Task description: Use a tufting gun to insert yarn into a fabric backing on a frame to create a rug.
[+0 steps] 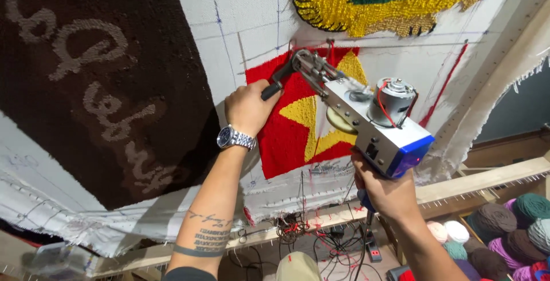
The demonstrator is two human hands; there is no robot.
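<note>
Left hand (247, 109), wearing a metal wristwatch (235, 138), is closed around the black front handle (273, 90) of a tufting gun (366, 118). Right hand (387, 192) is wrapped around the gun's rear grip below its blue-edged silver housing. The gun's small cylindrical motor (393, 101) sits on top with a red wire; its metal nose presses against the stretched white backing cloth (240, 23) at the upper edge of a red tufted panel (286, 138) bearing a yellow star (312, 115). A dark brown tufted rug (86, 75) with pale lettering lies to the left on the same cloth, and a yellow and green tufted piece (372, 0) lies above. The wooden frame rail (487, 178) runs beneath, with yarn balls (504, 229) at lower right and cables (338, 241) on the floor.
</note>
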